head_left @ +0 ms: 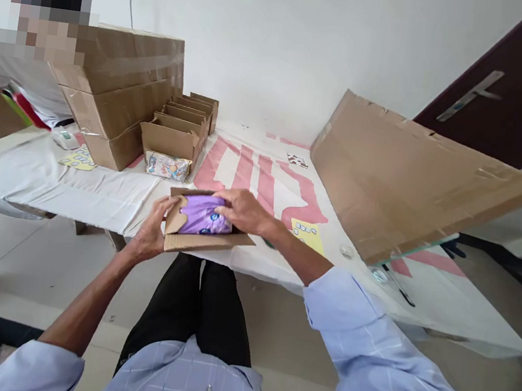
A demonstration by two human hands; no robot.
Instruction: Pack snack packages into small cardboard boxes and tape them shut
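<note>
An open cardboard box (197,243) is at the table's near edge, just in front of my body. My left hand (152,232) grips its left end, with the thumb near the top rim. Inside lies a shiny purple packet (196,214) with small dark blue marks. My right hand (245,211) reaches over from the right, its fingers closed on the packet's upper right part. Part of the packet is hidden by that hand. Just behind stands a row of open boxes (169,140), with a patterned white packet (167,166) at the front.
Taped cartons (126,85) are stacked at the left, beside a co-worker (27,75) in white. A large cardboard sheet (417,177) leans across the right side. Yellow sticker sheets (308,235), a tape roll (346,251) and a black-handled tool (400,287) lie on the white-covered table (252,262).
</note>
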